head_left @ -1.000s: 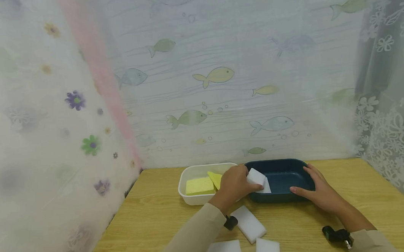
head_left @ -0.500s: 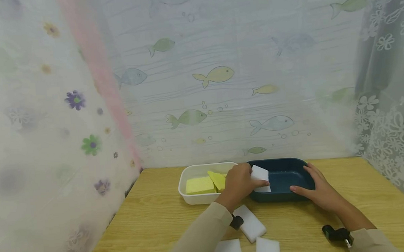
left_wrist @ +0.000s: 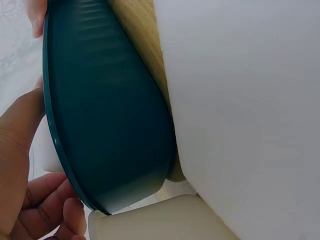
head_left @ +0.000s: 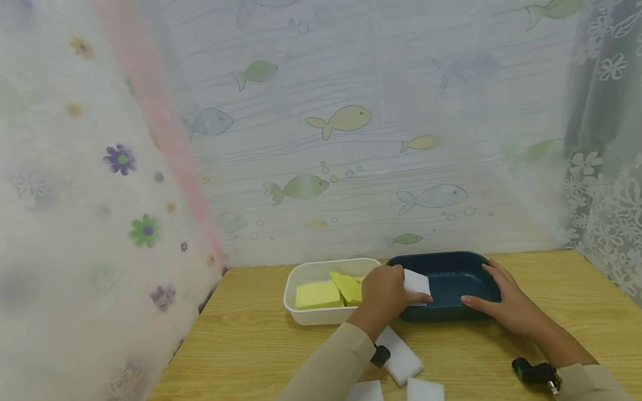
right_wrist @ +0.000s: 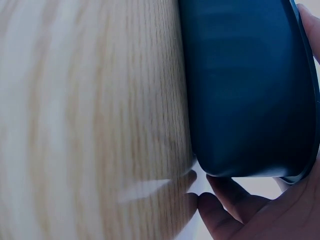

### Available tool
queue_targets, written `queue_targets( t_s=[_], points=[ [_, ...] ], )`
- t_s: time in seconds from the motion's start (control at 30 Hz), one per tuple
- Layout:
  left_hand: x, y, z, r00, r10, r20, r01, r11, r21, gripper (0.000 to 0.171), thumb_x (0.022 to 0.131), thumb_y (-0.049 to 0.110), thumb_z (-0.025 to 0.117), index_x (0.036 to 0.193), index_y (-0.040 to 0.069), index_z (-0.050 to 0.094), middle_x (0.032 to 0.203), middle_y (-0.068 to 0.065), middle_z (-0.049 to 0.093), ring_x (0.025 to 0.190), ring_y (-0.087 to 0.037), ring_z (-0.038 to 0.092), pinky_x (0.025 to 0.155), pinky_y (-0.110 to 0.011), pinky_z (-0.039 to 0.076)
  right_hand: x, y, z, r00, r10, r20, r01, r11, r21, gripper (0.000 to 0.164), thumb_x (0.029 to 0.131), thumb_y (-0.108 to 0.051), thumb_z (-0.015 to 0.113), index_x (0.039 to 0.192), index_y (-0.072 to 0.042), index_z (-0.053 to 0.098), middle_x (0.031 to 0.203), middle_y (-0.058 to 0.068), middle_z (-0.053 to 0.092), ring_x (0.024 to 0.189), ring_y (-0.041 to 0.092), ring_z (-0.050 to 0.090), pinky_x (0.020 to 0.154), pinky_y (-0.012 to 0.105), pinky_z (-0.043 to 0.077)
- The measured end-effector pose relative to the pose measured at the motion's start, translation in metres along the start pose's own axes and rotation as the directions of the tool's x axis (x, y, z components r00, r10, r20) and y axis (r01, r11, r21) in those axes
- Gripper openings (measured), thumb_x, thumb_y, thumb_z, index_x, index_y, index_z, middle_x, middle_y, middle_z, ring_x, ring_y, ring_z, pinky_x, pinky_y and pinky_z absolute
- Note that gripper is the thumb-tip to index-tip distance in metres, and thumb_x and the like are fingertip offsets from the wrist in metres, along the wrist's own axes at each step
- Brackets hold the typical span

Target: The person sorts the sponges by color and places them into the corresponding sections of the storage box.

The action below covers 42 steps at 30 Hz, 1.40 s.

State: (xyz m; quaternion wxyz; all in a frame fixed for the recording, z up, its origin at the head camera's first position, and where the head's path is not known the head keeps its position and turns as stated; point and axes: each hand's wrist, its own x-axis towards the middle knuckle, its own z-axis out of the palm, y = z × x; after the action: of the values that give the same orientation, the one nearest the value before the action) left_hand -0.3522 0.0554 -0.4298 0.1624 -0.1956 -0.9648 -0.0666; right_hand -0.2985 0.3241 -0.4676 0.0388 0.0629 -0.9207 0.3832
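Note:
My left hand [head_left: 383, 294] pinches a white sponge block [head_left: 418, 284] inside the left end of a dark blue tub [head_left: 456, 287]. Its thumb lies along the front of the block, while the other fingers are mostly hidden behind the hand. At the tub's right end, my right hand [head_left: 509, 309] holds the wall, thumb at the front rim and fingers round the side. In the right wrist view, fingers [right_wrist: 227, 200] of that hand curl by the tub's lower end. The left wrist view shows the tub's outer wall [left_wrist: 105, 110] beside the left hand [left_wrist: 20, 145].
A white tub [head_left: 316, 317] with yellow sponges [head_left: 317, 296] stands left of the blue one. Several white sponge blocks lie on the wooden table [head_left: 241, 338] in front, one sponge block [head_left: 402, 360] under the left wrist. A fish-patterned curtain [head_left: 346, 163] hangs behind.
My left hand has moved slightly right and lowered the white sponge block further into the blue tub, tilting it flatter. The right hand has stayed on the tub's end.

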Motion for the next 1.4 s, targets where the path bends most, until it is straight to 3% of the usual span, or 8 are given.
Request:
queue_targets(
  t_s=[0.5,0.73,0.9,1.17,1.27,1.4],
  points=[
    [0.0,0.004,-0.003,0.998,-0.044,0.044,0.039,0.993,0.109,0.074,0.062,0.093,0.069,0.07,0.019,0.062,0.056,0.007,0.05,0.051,-0.009,0.047,0.042,-0.026,0.036,0.0,0.0,-0.001,1.0,0.006,0.007,-0.006,1.0,0.007,0.108,0.097,-0.051,0.069,0.165,-0.001,0.003,0.17,0.026,-0.014,0.149,0.065,0.007,0.1,0.085,0.024],
    [0.0,0.002,-0.003,0.999,-0.015,0.038,0.01,0.993,0.116,0.075,0.064,0.094,0.066,0.057,0.02,0.053,0.05,0.007,0.035,0.046,-0.008,0.039,0.04,-0.026,0.031,0.0,0.0,0.0,1.0,0.007,0.003,-0.007,1.0,0.001,0.109,0.096,-0.054,0.069,0.165,0.0,0.003,0.17,0.026,-0.014,0.148,0.065,0.007,0.1,0.085,0.024],
    [-0.002,-0.004,-0.007,1.0,0.025,0.008,-0.025,0.998,0.054,0.076,0.067,0.09,0.068,0.052,0.02,0.043,0.051,0.007,0.026,0.045,-0.008,0.031,0.039,-0.025,0.026,0.0,-0.001,-0.001,1.0,0.006,0.001,-0.006,1.0,-0.002,0.108,0.096,-0.052,0.069,0.165,0.0,0.003,0.17,0.026,-0.014,0.149,0.064,0.007,0.099,0.085,0.025],
    [-0.01,-0.017,-0.024,0.999,0.048,0.007,-0.046,0.986,-0.16,0.075,0.072,0.078,0.076,0.048,0.019,0.037,0.049,0.009,0.018,0.044,-0.007,0.019,0.042,-0.026,0.015,0.0,-0.002,-0.001,1.0,0.006,0.006,-0.006,1.0,0.007,0.109,0.096,-0.053,0.069,0.165,0.0,0.003,0.17,0.026,-0.015,0.148,0.065,0.007,0.099,0.085,0.025],
    [-0.014,-0.021,-0.029,0.999,0.038,0.017,-0.034,0.975,-0.219,0.069,0.072,0.076,0.079,0.055,0.018,0.044,0.054,0.01,0.026,0.048,-0.007,0.023,0.044,-0.024,0.018,-0.001,-0.002,-0.001,1.0,0.003,0.006,-0.003,1.0,0.014,0.109,0.096,-0.053,0.069,0.165,0.0,0.003,0.17,0.026,-0.015,0.148,0.065,0.007,0.099,0.085,0.025],
    [-0.022,-0.027,-0.037,0.998,0.046,0.034,-0.036,0.967,-0.254,0.059,0.073,0.074,0.079,0.081,0.016,0.072,0.075,0.011,0.061,0.063,-0.002,0.047,0.052,-0.019,0.038,-0.001,-0.002,0.0,1.0,-0.006,0.006,0.005,1.0,0.02,0.108,0.096,-0.052,0.069,0.165,0.0,0.003,0.17,0.025,-0.015,0.148,0.065,0.006,0.098,0.085,0.025]
  ],
)
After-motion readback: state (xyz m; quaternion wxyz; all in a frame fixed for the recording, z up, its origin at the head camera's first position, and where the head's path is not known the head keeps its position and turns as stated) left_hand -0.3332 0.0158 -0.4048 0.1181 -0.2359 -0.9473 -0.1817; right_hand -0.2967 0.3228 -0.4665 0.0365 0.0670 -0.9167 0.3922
